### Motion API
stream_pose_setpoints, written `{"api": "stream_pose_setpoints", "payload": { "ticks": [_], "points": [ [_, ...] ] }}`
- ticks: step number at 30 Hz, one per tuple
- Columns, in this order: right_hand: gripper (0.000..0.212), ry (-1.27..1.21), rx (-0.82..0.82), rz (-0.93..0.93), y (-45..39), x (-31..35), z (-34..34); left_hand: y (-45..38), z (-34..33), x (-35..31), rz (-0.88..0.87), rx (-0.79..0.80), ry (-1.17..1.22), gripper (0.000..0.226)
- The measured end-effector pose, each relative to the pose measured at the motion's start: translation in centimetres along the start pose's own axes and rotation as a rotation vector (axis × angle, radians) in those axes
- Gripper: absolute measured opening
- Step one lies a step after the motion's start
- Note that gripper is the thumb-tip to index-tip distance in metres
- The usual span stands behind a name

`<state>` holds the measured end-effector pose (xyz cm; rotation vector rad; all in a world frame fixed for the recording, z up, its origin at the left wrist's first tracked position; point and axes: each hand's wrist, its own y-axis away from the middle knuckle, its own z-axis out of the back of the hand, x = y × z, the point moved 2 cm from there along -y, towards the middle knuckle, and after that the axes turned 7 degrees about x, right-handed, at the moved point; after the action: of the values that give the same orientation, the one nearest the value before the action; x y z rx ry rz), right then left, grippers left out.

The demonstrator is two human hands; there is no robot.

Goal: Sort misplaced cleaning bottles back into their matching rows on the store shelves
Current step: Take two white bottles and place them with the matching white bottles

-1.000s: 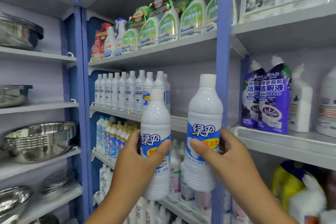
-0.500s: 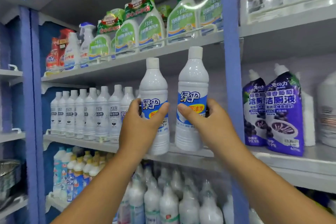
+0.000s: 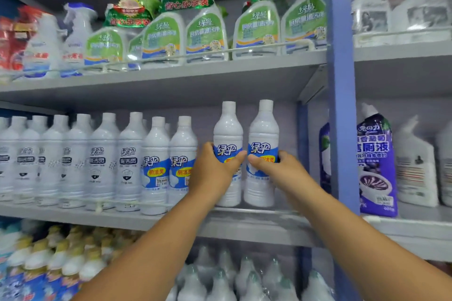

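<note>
Both hands are up at the middle shelf, each wrapped around a white bottle with a blue label. The left hand grips the left-held bottle around its label, thumb across the front and fingers curled behind; the right hand grips the right-held bottle the same way, thumb on the front of the label. The two bottles stand upright, just beside each other, their bases down at the middle shelf's surface — whether they rest on it or are a touch above it cannot be told. Just left of the left-held bottle stand two matching blue-labelled bottles at the front edge of the middle shelf, and further left along it runs a row of white bottles with black-and-white labels. To the right of the held pair rises the blue upright post, and beyond it on the same level sits a purple bottle with white angled-neck bottles beside it. On the shelf above the middle shelf stand green-labelled spray bottles — some in paired packs with green headers — and red packs at its far left. Below the middle shelf are more white bottles and, to their left, blue-and-yellow bottles, blurred.
</note>
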<state>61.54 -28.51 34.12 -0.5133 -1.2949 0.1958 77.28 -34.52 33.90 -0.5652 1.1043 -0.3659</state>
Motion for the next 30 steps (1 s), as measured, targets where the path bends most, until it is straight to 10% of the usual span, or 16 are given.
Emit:
{"api": "stream_pose_setpoints", "payload": {
  "ticks": [17,21,30],
  "points": [
    [0.039,0.199,0.118,-0.116,0.0,0.2,-0.6,-1.5,3.0,-1.3,-0.151,0.096,-0.013,0.094],
    [0.077,0.291,-0.077,-0.048,-2.1,4.5,0.7,-4.6,5.2,-4.8,-0.193,0.118,-0.088,0.067],
    [0.032,0.397,0.131,-0.145,-3.4,7.6,0.0,-8.4,6.4,-6.6,-0.156,0.367,-0.233,0.034]
  ]
}}
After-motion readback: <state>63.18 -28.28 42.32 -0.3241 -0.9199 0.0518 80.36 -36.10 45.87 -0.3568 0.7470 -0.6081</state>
